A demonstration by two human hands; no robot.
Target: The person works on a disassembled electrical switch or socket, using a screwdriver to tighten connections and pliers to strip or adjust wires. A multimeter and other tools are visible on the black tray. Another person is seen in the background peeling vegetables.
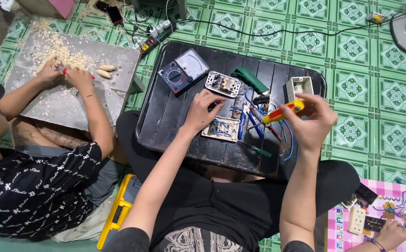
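Observation:
My left hand (203, 110) rests fingers-down on the black tray (165, 116), touching the top edge of a white switch plate (221, 129) wired with blue leads. My right hand (311, 122) grips a yellow and red screwdriver (282, 112) whose tip points left towards small parts near the plate. Blue wires (288, 140) loop below it. Another white switch module (222, 84), a green-handled tool (250, 80) and a white wall box (299, 87) lie further back on the tray.
An analogue multimeter (183, 71) sits at the tray's back left. A green-handled screwdriver (258, 150) lies near the front. To the left a person (35, 182) whittles wood on a grey slab (72, 93). Another person's hand (392, 233) works at the lower right. A power strip (155, 36) lies behind.

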